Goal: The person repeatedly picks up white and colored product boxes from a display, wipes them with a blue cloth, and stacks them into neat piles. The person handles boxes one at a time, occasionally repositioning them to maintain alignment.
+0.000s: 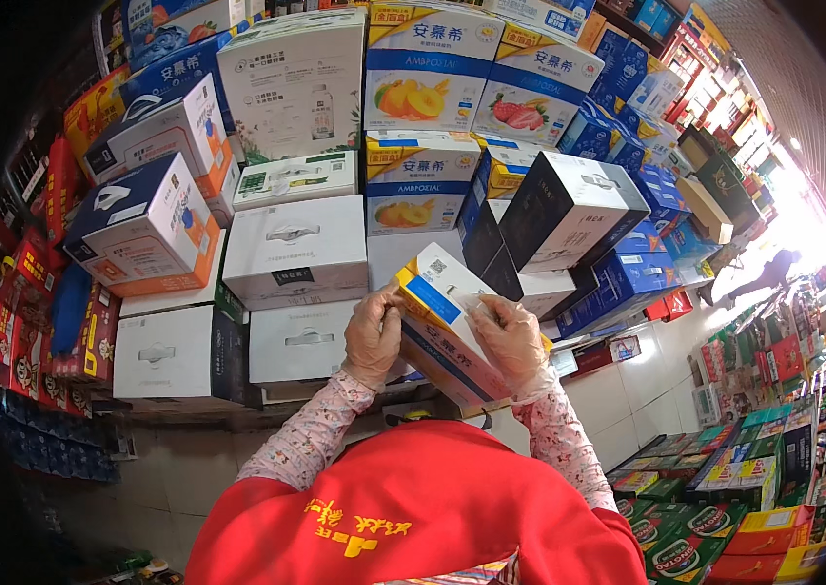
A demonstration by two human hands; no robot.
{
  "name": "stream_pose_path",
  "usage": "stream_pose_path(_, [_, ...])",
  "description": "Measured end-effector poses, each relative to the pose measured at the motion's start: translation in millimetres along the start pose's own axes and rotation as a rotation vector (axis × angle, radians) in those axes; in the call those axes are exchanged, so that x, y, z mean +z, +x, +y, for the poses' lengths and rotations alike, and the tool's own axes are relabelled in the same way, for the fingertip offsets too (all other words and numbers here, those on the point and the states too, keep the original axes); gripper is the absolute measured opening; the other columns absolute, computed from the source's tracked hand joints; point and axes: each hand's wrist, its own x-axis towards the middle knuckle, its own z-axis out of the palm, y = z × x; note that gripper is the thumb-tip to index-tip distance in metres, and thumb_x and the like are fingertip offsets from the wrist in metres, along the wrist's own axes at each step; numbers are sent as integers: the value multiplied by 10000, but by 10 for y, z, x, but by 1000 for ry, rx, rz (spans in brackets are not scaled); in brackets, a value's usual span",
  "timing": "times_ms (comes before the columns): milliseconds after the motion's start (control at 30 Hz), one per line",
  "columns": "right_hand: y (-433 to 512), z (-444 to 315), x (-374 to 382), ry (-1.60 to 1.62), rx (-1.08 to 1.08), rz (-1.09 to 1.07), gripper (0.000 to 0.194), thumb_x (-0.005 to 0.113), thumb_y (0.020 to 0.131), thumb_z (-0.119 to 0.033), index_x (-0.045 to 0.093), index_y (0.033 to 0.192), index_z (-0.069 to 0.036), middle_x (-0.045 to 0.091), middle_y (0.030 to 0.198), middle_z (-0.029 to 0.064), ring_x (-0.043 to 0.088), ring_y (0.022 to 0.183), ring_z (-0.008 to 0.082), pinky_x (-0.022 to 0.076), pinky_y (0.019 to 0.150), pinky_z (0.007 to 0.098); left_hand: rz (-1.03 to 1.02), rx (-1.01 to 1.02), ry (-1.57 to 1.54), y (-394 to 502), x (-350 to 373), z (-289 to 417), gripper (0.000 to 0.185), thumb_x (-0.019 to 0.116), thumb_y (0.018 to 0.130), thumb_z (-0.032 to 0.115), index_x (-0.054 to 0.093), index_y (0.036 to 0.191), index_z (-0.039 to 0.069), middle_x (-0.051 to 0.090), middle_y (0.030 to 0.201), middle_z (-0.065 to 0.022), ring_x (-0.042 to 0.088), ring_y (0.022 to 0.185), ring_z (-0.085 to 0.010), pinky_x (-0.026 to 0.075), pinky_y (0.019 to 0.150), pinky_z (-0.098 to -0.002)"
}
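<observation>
A white, blue and yellow Ambrosial yogurt carton [449, 362] is tilted in front of my body. My left hand [373, 333], in a clear plastic glove, pinches its left edge near the yellow corner. With the same kind of glove on, my right hand [509, 336] grips the top of the carton by its carry handle, which the fingers partly cover. Just beyond the carton is a bare white box top [413, 252] within the stacked display. To its left a white carton with a handle [296, 248] lies flat, and to its right a black and white carton [577, 212] sits at an angle.
Tall Ambrosial cartons [431, 73] rise at the back. Navy, white and orange cartons [150, 227] are piled at the left beside red packages [25, 329]. Tiled floor [647, 373] runs along the right, past green Tsingtao beer cases [683, 552] and shelving.
</observation>
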Motion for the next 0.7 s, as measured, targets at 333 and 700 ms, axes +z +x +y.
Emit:
stream_pose_path(333, [-32, -78, -8, 18, -39, -5, 350, 786, 1005, -191, 768, 1256, 52, 811, 1103, 195, 766, 921, 190, 596, 826, 329, -399, 495, 429, 652, 22, 302, 532, 703, 1014, 369, 697, 1445, 56, 648, 1542, -181, 528, 1467, -410, 405, 1232, -521])
stream_pose_path(700, [53, -17, 7, -49, -119, 5, 321, 834, 969, -178, 801, 1188, 54, 809, 1010, 195, 765, 863, 197, 592, 774, 331, -635, 373, 583, 766, 25, 486, 1132, 955, 673, 558, 536, 1547, -27, 483, 1678, -244, 458, 1551, -389, 397, 1258, -470])
